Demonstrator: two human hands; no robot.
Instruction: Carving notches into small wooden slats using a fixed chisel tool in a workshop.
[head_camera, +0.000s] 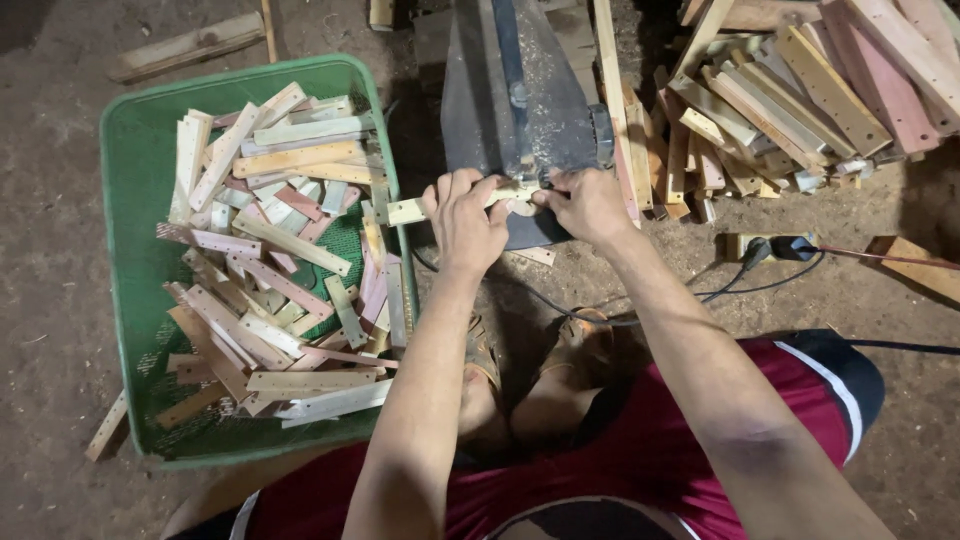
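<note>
My left hand (465, 215) and my right hand (588, 203) both grip one short pale wooden strip (410, 210), held level against the front of a grey metal machine (515, 100). The strip's left end sticks out over the rim of a green plastic crate (125, 250). The middle of the strip is hidden under my fingers. The crate at the left holds several cut wooden strips (280, 270), pale, pinkish and green.
A heap of longer wooden slats (780, 100) lies at the upper right. A power strip with a black plug (775, 247) and cables sits on the dirt floor to the right. My sandalled feet (545, 360) rest below the machine. Loose planks (190, 45) lie at the upper left.
</note>
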